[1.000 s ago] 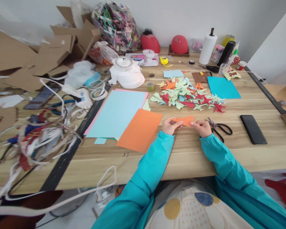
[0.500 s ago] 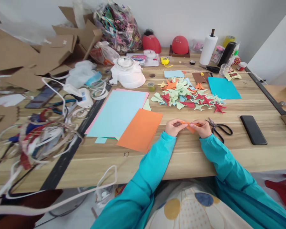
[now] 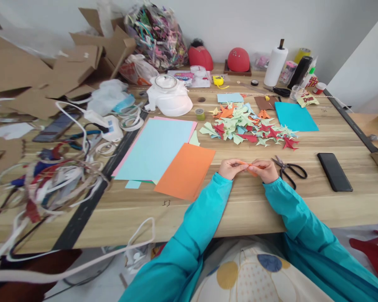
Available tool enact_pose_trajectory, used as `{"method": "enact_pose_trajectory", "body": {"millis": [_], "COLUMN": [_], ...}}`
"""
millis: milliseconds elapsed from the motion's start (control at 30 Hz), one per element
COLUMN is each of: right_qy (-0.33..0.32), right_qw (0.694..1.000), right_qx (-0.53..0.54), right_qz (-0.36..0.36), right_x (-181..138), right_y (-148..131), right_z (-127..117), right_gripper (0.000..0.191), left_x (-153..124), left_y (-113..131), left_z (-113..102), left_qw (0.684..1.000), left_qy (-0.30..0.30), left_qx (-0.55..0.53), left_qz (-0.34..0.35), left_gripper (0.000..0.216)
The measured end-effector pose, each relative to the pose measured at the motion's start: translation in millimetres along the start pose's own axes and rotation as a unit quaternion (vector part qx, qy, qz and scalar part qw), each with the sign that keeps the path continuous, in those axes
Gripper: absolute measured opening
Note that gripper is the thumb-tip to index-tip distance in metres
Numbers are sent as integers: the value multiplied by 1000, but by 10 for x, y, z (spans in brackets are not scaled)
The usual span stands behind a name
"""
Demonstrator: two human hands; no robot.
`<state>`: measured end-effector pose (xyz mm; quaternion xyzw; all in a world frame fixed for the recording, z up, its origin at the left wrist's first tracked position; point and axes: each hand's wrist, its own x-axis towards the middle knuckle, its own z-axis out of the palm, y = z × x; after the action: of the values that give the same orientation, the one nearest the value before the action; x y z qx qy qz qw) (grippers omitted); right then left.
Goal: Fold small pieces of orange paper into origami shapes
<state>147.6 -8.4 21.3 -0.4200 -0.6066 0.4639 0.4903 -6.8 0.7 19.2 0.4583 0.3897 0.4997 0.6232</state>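
Between my fingertips is a small folded piece of orange paper (image 3: 251,171), mostly covered by the fingers. My left hand (image 3: 230,168) pinches its left end, and my right hand (image 3: 265,170) pinches the right, thumbs almost meeting. Just right of my right hand lie black-handled scissors (image 3: 291,170), blades parted. A sheet of orange paper (image 3: 186,171) rests left of my left hand, overlapping larger light blue sheets (image 3: 154,149). Beyond both hands is a pile of folded paper shapes (image 3: 239,121) in pale green, red, orange and blue.
A black phone (image 3: 334,172) lies at the right. Turquoise paper (image 3: 296,116) is behind it. Tangled cords and straps (image 3: 59,180) cover the left side, with cardboard (image 3: 50,71) behind them. A paper roll (image 3: 275,67) and a yellow tape measure (image 3: 218,80) stand at the back.
My fingers have closed in over the orange paper, so less of it shows, and my right hand has shifted slightly left. Everything else on the table stays put.
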Motion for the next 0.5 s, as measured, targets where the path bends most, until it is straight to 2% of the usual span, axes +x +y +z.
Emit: {"method": "enact_pose_trajectory", "body": {"millis": [167,333,500], "right_qy": [37,12,-12], "right_qw": [998,999,997], "right_qx": [-55,-19,30], "right_qz": [-15,37,67], "right_x": [-7,-8,3], "right_y": [27,59,62], "right_z": [4,-9,-41], "right_gripper": [14,20,19], "left_x": [23,33,35], "left_y": [-7,-26,-40], "left_z": [-27,-57,-71], "left_qw": [998,995,995], "left_qy": [43,14,-29], "left_qx": [33,77,71], "left_qz": [32,62,64], "left_gripper": [22,22,20]}}
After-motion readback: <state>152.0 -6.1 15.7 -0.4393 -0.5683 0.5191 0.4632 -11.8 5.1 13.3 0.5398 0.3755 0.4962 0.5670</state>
